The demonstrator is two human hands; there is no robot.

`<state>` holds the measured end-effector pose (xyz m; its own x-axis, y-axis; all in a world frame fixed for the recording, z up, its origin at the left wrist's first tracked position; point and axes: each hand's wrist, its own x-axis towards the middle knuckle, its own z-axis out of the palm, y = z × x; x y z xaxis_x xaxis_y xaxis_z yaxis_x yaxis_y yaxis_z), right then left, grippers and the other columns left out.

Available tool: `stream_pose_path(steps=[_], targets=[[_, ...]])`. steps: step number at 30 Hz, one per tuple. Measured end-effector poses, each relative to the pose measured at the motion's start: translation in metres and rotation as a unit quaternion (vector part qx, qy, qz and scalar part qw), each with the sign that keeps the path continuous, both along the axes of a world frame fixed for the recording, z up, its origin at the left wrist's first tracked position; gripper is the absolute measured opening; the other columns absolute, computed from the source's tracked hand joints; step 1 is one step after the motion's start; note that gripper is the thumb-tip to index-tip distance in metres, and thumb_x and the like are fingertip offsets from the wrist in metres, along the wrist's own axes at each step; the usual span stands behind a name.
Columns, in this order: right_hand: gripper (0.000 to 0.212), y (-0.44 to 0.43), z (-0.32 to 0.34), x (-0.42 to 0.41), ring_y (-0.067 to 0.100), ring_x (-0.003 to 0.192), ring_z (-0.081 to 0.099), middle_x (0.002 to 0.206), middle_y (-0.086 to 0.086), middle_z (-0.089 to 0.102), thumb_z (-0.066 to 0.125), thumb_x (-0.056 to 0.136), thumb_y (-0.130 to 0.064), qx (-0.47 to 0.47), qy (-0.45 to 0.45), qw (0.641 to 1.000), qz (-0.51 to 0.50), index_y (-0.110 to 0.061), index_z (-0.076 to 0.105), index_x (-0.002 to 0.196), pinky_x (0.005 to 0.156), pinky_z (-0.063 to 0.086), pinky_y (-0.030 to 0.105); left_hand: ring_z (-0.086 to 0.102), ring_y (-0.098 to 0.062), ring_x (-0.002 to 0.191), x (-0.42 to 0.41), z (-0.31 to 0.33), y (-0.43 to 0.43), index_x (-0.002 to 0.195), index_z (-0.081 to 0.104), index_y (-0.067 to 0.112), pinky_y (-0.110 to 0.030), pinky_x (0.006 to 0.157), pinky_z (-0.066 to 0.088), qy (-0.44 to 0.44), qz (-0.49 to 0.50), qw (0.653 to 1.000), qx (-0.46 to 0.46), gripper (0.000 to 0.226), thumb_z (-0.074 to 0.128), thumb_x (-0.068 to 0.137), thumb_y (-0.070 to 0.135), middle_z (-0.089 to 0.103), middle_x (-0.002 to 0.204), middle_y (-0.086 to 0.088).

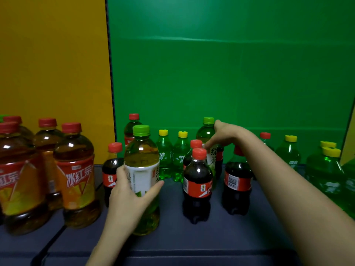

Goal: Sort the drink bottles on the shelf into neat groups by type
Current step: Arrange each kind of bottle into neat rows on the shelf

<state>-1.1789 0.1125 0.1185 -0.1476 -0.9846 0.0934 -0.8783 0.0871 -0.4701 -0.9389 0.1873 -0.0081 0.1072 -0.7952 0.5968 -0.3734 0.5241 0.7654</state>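
In the head view, the left hand (130, 191) wraps its fingers around the white label of a green-capped tea bottle (142, 169), a smooth clear plastic cylinder standing upright at 6 o'clock on the dark shelf (172, 237), just beside red-labelled iced tea bottles (76, 175) at 9 o'clock. The right hand (224, 135) reaches over small dark cola bottles (197, 185) crowding the way and closes on a second green tea bottle (208, 139) at 12 o'clock, also upright. Yellow-capped green soda bottles (164, 154) line the green backdrop (230, 73) behind.

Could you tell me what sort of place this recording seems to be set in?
Probably a staged mock shop shelf, not a real store: plain green backdrop and yellow panel behind a dark shelf surface crowded with drink bottles.
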Motion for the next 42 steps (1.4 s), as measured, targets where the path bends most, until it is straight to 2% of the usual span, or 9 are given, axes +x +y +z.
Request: stream_pose_path(steps=[4,9,15,21,23,26,31,39,42], targets=[[0.08,-0.006,-0.003,0.001,0.029,0.11,0.054,0.126,0.013,0.053,0.082,0.062,-0.026,0.005,-0.025,0.999,0.02,-0.008,0.04,0.128,0.091,0.051,0.043,0.056,0.003,0.086,0.007,-0.001,-0.001,0.096,0.045,0.038,-0.016,0.064,0.043,0.027,-0.06,0.997,0.04,0.056,0.084,0.057,0.027,0.058,0.095,0.014],[0.061,-0.001,-0.001,0.001,0.025,0.098,0.058,0.113,0.011,0.061,0.082,0.061,-0.028,-0.053,0.005,0.999,0.001,-0.008,0.054,0.111,0.083,0.052,0.034,0.057,0.008,0.089,0.011,-0.003,-0.003,0.096,0.053,0.037,-0.019,0.066,0.051,0.032,-0.062,0.998,0.01,0.058,0.088,0.049,0.041,0.064,0.094,0.01],[0.085,0.017,0.017,-0.001,0.03,0.115,0.053,0.127,0.013,0.056,0.083,0.057,-0.038,-0.199,-0.016,0.98,-0.026,-0.009,0.046,0.128,0.1,0.044,0.042,0.062,-0.004,0.089,0.017,-0.001,-0.003,0.093,0.057,0.036,-0.028,0.072,0.056,0.034,-0.038,0.999,-0.014,0.059,0.073,0.041,0.058,0.066,0.093,0.011],[0.083,0.048,0.05,0.008,0.022,0.113,0.055,0.124,0.008,0.058,0.085,0.056,-0.03,-0.396,-0.139,0.906,0.049,-0.016,0.045,0.128,0.102,0.043,0.039,0.063,-0.006,0.091,0.029,0.029,0.008,0.095,0.058,0.034,-0.022,0.07,0.055,0.051,-0.038,0.996,-0.062,0.059,0.076,0.043,0.054,0.067,0.096,0.01],[0.08,0.059,0.057,0.016,0.016,0.107,0.057,0.115,0.003,0.061,0.085,0.056,-0.03,-0.443,-0.173,0.875,0.086,-0.018,0.046,0.126,0.1,0.045,0.035,0.063,-0.004,0.09,0.034,0.04,0.016,0.094,0.058,0.034,-0.023,0.071,0.056,0.052,-0.032,0.995,-0.076,0.059,0.085,0.043,0.051,0.066,0.096,0.011],[0.073,0.077,0.065,0.03,0.011,0.103,0.057,0.11,-0.003,0.06,0.083,0.06,-0.029,-0.483,-0.23,0.833,0.141,-0.019,0.048,0.123,0.097,0.047,0.03,0.061,0.0,0.089,0.043,0.053,0.03,0.092,0.057,0.036,-0.021,0.071,0.056,0.048,-0.012,0.994,-0.096,0.051,0.078,0.047,0.046,0.065,0.094,0.014],[0.063,0.111,0.06,0.064,0.002,0.092,0.06,0.105,-0.004,0.062,0.079,0.065,-0.023,-0.44,-0.342,0.795,0.24,-0.011,0.053,0.122,0.076,0.049,0.015,0.064,-0.009,0.091,0.07,0.058,0.056,0.094,0.06,0.034,-0.03,0.074,0.057,0.057,0.026,0.993,-0.097,0.057,0.087,0.045,0.046,0.068,0.094,0.009],[0.062,0.136,-0.004,0.143,0.004,0.084,0.067,0.101,0.0,0.069,0.082,0.057,-0.015,-0.319,-0.444,0.763,0.344,-0.009,0.06,0.114,0.068,0.051,0.016,0.063,0.005,0.086,0.131,0.034,0.115,0.09,0.06,0.035,-0.012,0.065,0.052,0.074,0.099,0.989,-0.079,0.052,0.086,0.045,0.041,0.069,0.084,0.024],[0.069,0.139,-0.024,0.179,0.006,0.084,0.068,0.098,-0.002,0.07,0.086,0.051,-0.015,-0.274,-0.456,0.757,0.381,-0.01,0.06,0.114,0.07,0.053,0.019,0.065,0.003,0.083,0.161,0.02,0.133,0.089,0.061,0.032,-0.014,0.065,0.053,0.074,0.145,0.984,-0.07,0.056,0.091,0.042,0.041,0.069,0.086,0.024]])
